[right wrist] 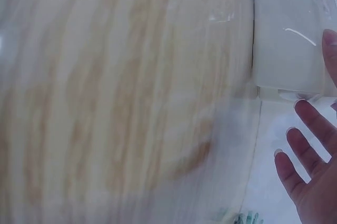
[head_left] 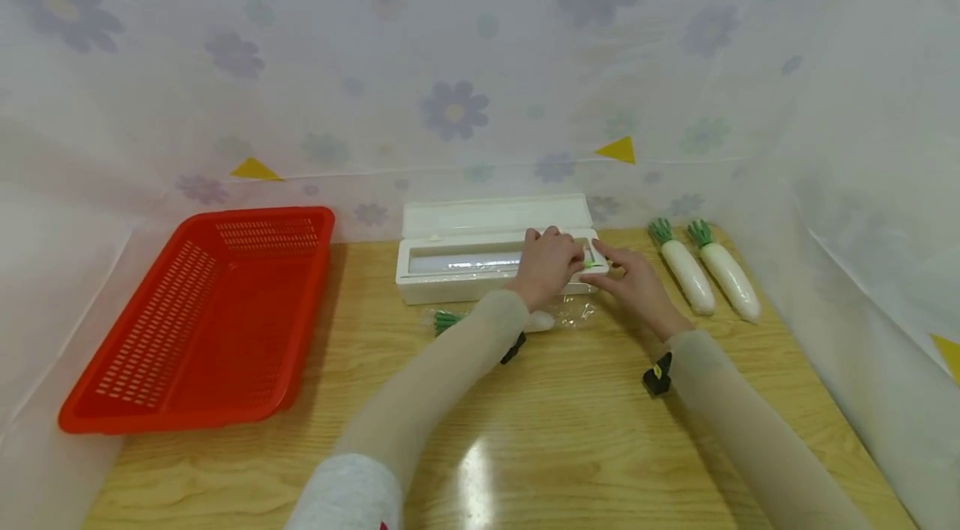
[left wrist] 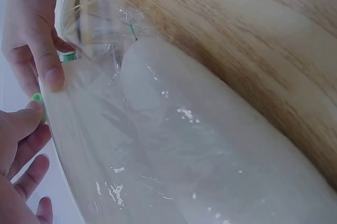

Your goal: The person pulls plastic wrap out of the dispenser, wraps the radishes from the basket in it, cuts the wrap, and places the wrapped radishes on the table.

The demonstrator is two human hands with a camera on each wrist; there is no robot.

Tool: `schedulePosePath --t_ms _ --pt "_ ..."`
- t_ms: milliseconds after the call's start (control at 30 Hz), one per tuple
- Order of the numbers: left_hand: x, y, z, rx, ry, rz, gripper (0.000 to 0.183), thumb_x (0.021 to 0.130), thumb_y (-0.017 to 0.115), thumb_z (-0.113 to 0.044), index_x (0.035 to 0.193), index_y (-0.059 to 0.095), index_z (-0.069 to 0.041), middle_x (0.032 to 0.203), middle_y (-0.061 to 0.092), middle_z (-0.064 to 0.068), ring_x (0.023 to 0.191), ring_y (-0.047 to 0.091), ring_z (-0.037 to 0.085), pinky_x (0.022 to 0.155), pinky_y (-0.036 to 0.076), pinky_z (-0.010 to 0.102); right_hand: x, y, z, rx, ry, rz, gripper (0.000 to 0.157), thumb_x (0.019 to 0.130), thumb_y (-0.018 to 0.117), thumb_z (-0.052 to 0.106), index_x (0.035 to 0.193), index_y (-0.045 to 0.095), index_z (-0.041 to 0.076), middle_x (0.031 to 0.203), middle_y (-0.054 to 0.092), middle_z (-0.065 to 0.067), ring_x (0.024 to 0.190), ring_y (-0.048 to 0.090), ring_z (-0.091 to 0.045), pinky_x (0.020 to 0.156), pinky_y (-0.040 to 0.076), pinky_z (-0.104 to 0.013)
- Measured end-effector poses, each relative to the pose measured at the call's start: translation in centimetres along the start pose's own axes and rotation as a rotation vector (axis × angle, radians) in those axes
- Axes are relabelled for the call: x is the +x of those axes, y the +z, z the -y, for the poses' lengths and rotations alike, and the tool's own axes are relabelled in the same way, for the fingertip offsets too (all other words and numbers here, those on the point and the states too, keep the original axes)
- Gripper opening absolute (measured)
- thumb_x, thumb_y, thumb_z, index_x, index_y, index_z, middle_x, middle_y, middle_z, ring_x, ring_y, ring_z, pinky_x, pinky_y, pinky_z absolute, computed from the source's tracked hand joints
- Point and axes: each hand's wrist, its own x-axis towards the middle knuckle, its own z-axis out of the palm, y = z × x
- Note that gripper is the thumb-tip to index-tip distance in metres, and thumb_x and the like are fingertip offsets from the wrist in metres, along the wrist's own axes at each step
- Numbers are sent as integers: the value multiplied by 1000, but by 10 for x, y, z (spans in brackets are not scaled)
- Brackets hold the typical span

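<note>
A white cling film dispenser (head_left: 435, 291) stands lengthwise with its lid (head_left: 495, 216) raised, a film roll (head_left: 465, 262) inside. Over its right end, my left hand (head_left: 546, 267) pinches a small green slide cutter (left wrist: 38, 99) between thumb and finger, other fingers spread. My right hand (head_left: 637, 287) grips the right end corner, thumb on the near side. Clear film (head_left: 576, 313) runs from the near edge down to the table. A white radish (head_left: 542, 321) with green leaf stubs (head_left: 447, 321) lies there in film, partly hidden by the left forearm.
Two more white radishes (head_left: 688, 276) with green tops lie side by side at the right. An empty red plastic basket (head_left: 288, 347) stands on the left of the wooden table (head_left: 570, 447). Flowered white sheeting (head_left: 525, 55) closes off the back and sides.
</note>
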Motion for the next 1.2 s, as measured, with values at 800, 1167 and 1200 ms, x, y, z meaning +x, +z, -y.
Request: schedulePosePath --t_ms 800,1167,1200 --pt "-65 -25 92 -164 -36 20 20 101 68 -33 110 80 -21 106 74 -5 100 57 20 94 40 44 -1 1 -1 -15 39 9 77 96 75 40 160 41 16 145 56 -24 114 56 -37 91 49 -54" --pt "-86 -34 122 -180 -25 0 16 99 72 -29 105 82 -18 102 75 -4 98 58 21 97 42 50 0 2 -1 -28 17 -5 76 96 76 39 159 43 14 141 59 -25 110 57 -36 89 49 -53" --pt "-88 -35 124 -179 -25 5 16 99 72 -29 106 82 -18 102 75 -3 97 57 21 96 41 51 -1 2 -1 -26 20 -4 76 96 76 39 159 42 14 142 58 -25 111 57 -36 89 49 -53"
